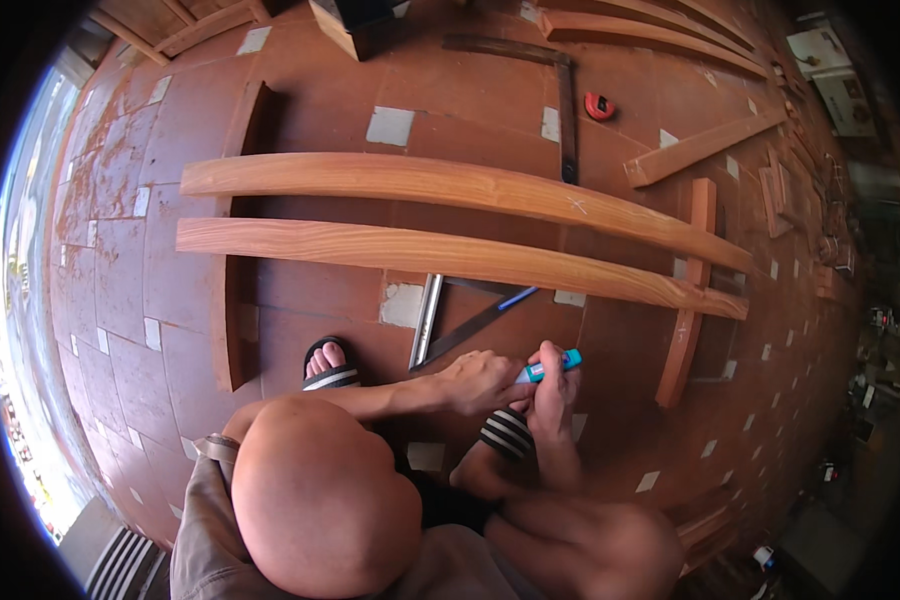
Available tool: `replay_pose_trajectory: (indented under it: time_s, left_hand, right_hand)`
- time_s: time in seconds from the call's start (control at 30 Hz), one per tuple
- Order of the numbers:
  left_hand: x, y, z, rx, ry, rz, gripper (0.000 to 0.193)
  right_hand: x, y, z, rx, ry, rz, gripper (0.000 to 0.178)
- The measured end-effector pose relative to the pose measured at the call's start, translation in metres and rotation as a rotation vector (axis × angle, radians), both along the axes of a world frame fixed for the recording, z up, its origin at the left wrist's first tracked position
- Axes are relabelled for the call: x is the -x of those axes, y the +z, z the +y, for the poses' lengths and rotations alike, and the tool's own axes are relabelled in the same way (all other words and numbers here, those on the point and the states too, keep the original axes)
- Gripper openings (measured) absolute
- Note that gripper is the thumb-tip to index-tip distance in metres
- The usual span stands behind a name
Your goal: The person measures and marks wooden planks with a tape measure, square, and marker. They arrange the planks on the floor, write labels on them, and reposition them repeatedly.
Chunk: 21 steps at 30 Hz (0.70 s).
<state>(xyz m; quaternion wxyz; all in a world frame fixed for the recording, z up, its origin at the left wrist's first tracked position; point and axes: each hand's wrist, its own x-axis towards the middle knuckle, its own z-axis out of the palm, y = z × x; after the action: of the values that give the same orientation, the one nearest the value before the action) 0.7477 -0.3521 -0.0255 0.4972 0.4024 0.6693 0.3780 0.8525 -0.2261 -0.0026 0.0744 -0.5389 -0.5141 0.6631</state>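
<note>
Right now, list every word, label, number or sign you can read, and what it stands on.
No words or numbers are legible.
Far curved beam: a pale, hand-drawn cross mark toward its right part.
Wooden crosspiece at right: a small pale mark, too blurred to make out.
Turquoise-and-white tube in the right hand: label too small to read.
Pale box at upper right: dark markings, too small to read.

Pale cross mark (577,205) on the upper beam (390,180)

Near beam (450,257) crosswise ahead, narrow gap beyond
</note>
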Motion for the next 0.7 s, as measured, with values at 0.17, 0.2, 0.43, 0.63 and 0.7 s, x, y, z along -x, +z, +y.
replay_pose_trajectory:
  time_s: [0.17,0.2,0.43,0.63,0.7]
  left_hand:
    - [0.0,0.015,0.004,0.085,-0.024,-0.06,0.053]
    - [0.001,0.017,0.006,0.106,-0.03,-0.028,0.054]
    - [0.005,0.028,0.013,0.123,-0.053,0.003,0.063]
    - [-0.002,0.025,0.016,0.1,-0.034,0.028,0.061]
    - [-0.003,0.022,0.013,0.045,-0.002,0.014,0.059]
  right_hand:
    - [-0.009,-0.004,0.0,0.121,-0.201,-0.053,0.036]
    - [-0.01,-0.005,0.001,0.112,-0.189,-0.013,0.035]
    - [-0.009,-0.004,0.008,0.137,-0.248,0.051,0.033]
    - [-0.009,-0.005,-0.001,0.181,-0.315,0.056,0.031]
    - [-0.01,-0.001,0.012,0.246,-0.302,0.067,0.029]
